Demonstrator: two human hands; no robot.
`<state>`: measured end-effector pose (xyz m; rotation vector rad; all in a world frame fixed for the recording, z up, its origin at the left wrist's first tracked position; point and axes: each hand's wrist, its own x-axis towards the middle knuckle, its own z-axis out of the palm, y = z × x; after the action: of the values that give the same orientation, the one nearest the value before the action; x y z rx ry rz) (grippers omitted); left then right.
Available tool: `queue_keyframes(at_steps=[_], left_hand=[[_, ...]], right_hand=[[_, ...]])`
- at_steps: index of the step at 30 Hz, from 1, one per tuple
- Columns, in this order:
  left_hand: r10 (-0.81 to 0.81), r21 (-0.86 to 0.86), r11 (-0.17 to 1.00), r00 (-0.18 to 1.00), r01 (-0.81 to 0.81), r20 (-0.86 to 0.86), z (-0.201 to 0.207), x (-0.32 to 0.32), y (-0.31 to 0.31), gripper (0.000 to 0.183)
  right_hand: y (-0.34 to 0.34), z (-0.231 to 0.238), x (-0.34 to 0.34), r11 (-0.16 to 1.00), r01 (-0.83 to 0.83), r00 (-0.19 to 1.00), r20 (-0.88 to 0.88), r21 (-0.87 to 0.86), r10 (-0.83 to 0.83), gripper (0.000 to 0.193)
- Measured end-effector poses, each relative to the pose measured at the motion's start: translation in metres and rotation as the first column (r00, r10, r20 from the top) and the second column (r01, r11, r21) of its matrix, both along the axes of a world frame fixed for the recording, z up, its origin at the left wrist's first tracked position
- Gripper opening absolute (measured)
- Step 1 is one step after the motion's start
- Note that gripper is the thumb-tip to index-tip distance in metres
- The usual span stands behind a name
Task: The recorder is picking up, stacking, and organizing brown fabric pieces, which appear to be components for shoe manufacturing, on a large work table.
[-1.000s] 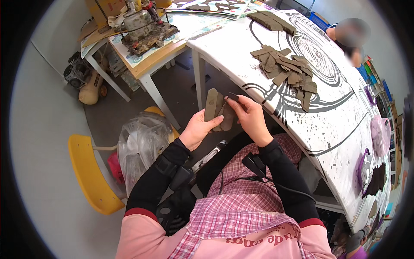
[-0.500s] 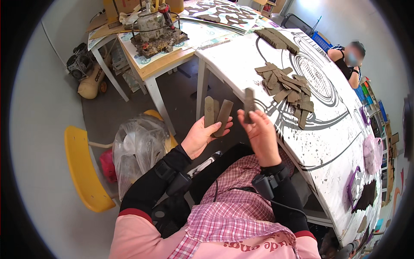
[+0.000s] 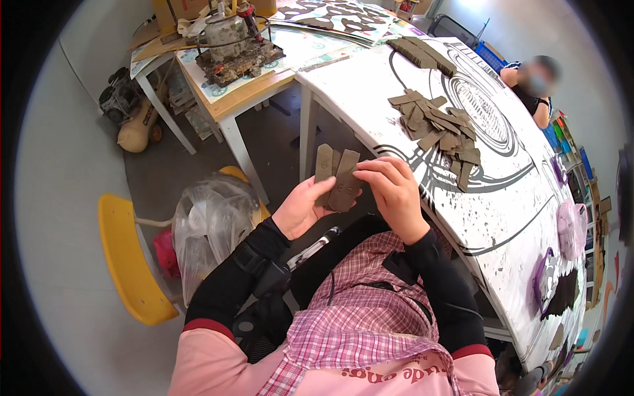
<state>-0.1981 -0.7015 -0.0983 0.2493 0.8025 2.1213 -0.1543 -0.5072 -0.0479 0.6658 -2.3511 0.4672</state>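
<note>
My left hand (image 3: pixel 299 206) is closed around several flat grey-brown strips (image 3: pixel 323 166), fanned upright between thumb and fingers. They have rounded or slanted ends, and small round marks show on the front ones. My right hand (image 3: pixel 394 198) has come up against the right side of this bunch, its bent fingertips pinching the edge of the rightmost strip (image 3: pixel 346 178). Its thumb is mostly hidden behind the fingers. On the white table (image 3: pixel 492 224) to the right lies a loose pile of similar strips (image 3: pixel 436 125). Beyond it stands a neat row of strips (image 3: pixel 422 55).
A smaller table at the far left carries a dirty metal pot (image 3: pixel 228 36). Left of me are a yellow chair (image 3: pixel 129 257) and a clear plastic bag (image 3: pixel 214 218). An air compressor (image 3: pixel 135 125) stands by the wall. Another person (image 3: pixel 536 82) sits across the white table.
My right hand has moved left with its strip and now meets the bunch in my left hand. The front strips sit closer together, with round marks facing me.
</note>
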Motion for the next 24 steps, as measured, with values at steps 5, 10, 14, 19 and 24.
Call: queue_keyframes(at_steps=[5,10,14,19,24], left_hand=[[0.029,-0.025,0.999,0.999,-0.030,-0.045,0.004,0.005,0.008,0.033],[0.023,-0.100,0.994,0.987,-0.039,-0.158,0.000,0.010,0.017,0.034],[-0.011,-0.135,0.991,0.989,-0.009,-0.147,0.006,0.013,0.024,0.035],[-0.033,-0.190,0.982,0.985,0.000,-0.171,0.004,0.011,0.026,0.036],[-0.180,-0.189,0.971,0.969,0.148,-0.167,0.010,0.017,0.030,0.037]], right_hand=[[-0.001,-0.011,-0.003,0.974,-0.042,0.997,0.061,-0.221,0.057,0.031],[-0.008,-0.018,0.006,0.313,0.383,0.750,0.490,-0.869,0.444,0.021],[0.017,-0.013,0.006,0.466,0.416,0.714,0.598,-0.781,0.365,0.025],[0.016,-0.003,0.011,0.485,0.371,0.724,0.573,-0.792,0.383,0.020],[0.012,-0.007,0.012,0.599,0.291,0.706,0.590,-0.746,0.392,0.014]])
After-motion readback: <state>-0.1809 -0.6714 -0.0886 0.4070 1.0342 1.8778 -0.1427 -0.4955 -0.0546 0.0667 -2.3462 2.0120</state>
